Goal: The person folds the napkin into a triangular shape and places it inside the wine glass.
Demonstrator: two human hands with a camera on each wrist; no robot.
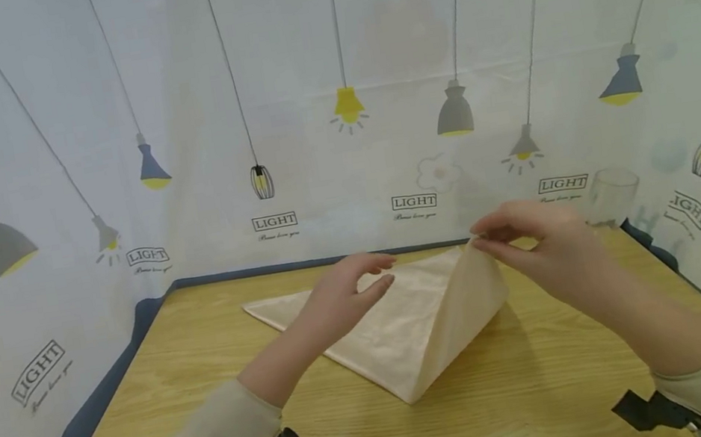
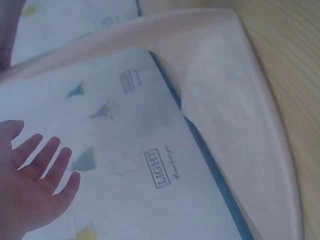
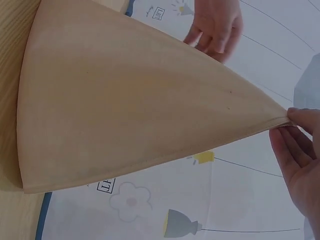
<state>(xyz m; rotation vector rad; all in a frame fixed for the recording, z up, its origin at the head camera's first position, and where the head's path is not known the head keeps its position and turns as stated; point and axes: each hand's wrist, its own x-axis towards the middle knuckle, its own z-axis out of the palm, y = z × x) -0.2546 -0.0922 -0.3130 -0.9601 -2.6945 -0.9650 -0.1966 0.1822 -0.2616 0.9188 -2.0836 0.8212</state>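
A cream, slightly shiny cloth [image 1: 398, 309] with a stitched edge lies on the table, its right part folded up into a raised flap. My right hand [image 1: 551, 241] pinches the flap's corner between thumb and fingertips, holding it up off the table. In the right wrist view the cloth [image 3: 115, 105] stretches taut from that corner, gripped by the right hand [image 3: 300, 160]. Over the middle of the cloth hovers my left hand [image 1: 348, 294], fingers loosely bent and nothing held. Its spread fingers show in the left wrist view, where the left hand [image 2: 35, 185] is apart from the cloth.
The wooden table [image 1: 213, 390] has a pale curtain [image 1: 295, 30] printed with lamps around its back and sides, with a dark blue band [image 1: 102, 376] along the edge. At the back right, near the curtain, stands a clear glass [image 1: 615, 194].
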